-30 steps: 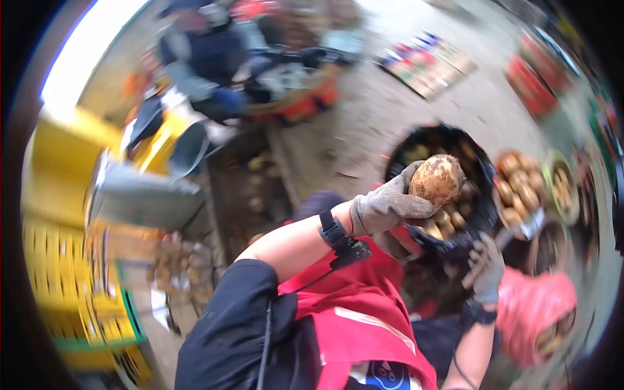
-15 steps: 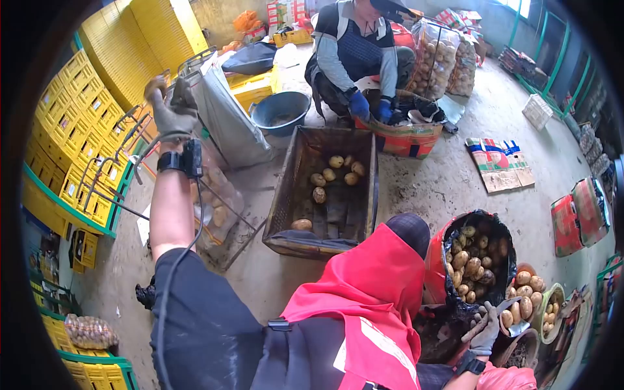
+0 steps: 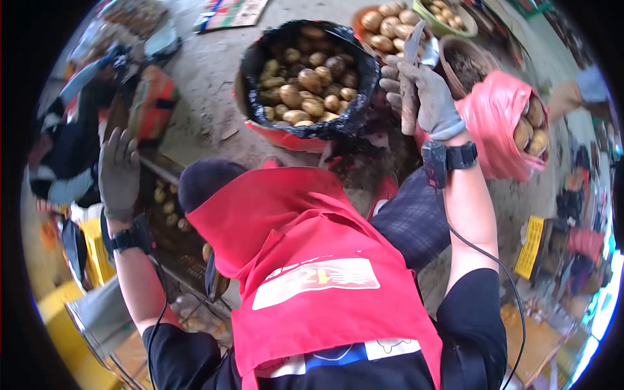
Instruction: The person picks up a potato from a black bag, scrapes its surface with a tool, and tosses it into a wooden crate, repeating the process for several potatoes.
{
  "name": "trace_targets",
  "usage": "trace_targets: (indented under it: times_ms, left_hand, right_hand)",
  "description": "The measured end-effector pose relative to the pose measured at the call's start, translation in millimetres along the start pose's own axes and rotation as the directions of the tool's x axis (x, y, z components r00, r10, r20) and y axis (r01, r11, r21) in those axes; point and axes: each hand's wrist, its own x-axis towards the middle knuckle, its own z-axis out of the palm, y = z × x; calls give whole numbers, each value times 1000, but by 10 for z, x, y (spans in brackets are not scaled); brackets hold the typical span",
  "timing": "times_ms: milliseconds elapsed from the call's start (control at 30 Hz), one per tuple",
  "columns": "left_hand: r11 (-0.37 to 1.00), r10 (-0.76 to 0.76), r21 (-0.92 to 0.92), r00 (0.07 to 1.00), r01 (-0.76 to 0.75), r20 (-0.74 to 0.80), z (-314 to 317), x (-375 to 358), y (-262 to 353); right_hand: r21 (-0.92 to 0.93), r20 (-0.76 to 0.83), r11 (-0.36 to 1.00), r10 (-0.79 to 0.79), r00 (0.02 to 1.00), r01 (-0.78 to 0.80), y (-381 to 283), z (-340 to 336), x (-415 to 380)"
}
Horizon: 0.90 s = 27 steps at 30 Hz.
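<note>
My right hand [image 3: 432, 97], in a grey glove, has a knife [image 3: 409, 97] lying across its palm, blade pointing away from me and fingers partly spread. Just left of it stands a red container lined with a black plastic bag [image 3: 367, 71], full of potatoes [image 3: 309, 81]. My left hand [image 3: 119, 175], also gloved, is raised with its fingers stretched out and holds nothing. Beside and below that hand is the dark crate [image 3: 185, 250], with several potatoes [image 3: 170, 208] in it, partly hidden by my apron.
Beyond my right hand are an orange basin of potatoes [image 3: 390, 27], a green tub [image 3: 465, 26] and a brown bucket [image 3: 458, 65]. A pink bag [image 3: 497, 123] of potatoes stands to its right. At left a co-worker [image 3: 71, 143] crouches by a red-green box [image 3: 155, 104]. Flattened cardboard [image 3: 231, 13] lies ahead.
My view has swung right and down. My left hand, blurred and partly curled before, now has its fingers extended near the crate. My right hand is raised, still with the knife.
</note>
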Motion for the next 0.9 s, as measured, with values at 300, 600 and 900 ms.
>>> trace_targets:
  times_ms: [300,600,900]
  left_hand:
    - [502,-492,807,870,311,-30,1886,2300,-2167]
    - [-275,-561,900,817,-337,135,2164,2890,-3932]
    - [107,-483,994,873,-22,72,1865,2699,-3682]
  right_hand:
    - [-44,-178,996,67,982,-76,146,-356,323]
    - [15,-245,974,222,944,-225,131,-218,674]
    - [-37,-206,972,222,953,-234,200,-63,599]
